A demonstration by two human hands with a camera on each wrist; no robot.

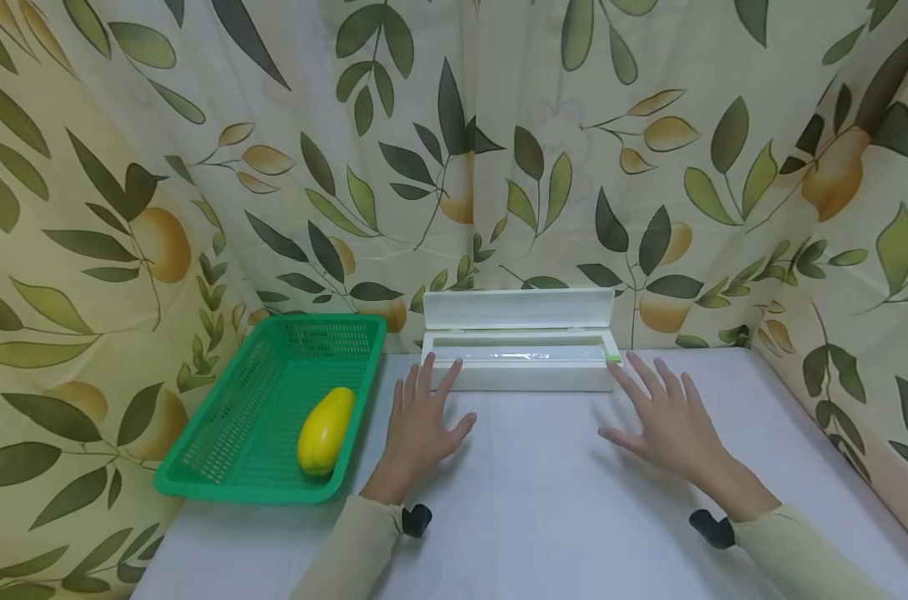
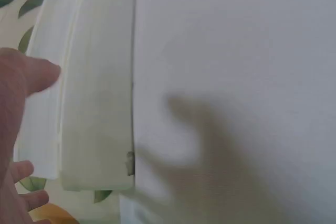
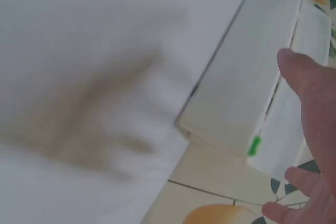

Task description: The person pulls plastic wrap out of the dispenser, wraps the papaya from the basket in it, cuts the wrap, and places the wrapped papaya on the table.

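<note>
Head view: green basket with yellow fruit at left; left hand spread, empty, near the left end of the far white box; right hand likewise at its right. Even contact at both ends should steady it.

One left hand and one right hand make two, pictured with ten fingers in all, thumbs included, two sleeves and two black wrist pieces. Sharing one table are one white box, with one lid, one green tab and one shiny strip, and one green basket, with one yellow fruit. Printed leaves on the curtain number in the dozens, many cut off, the exact count unclear.
</note>
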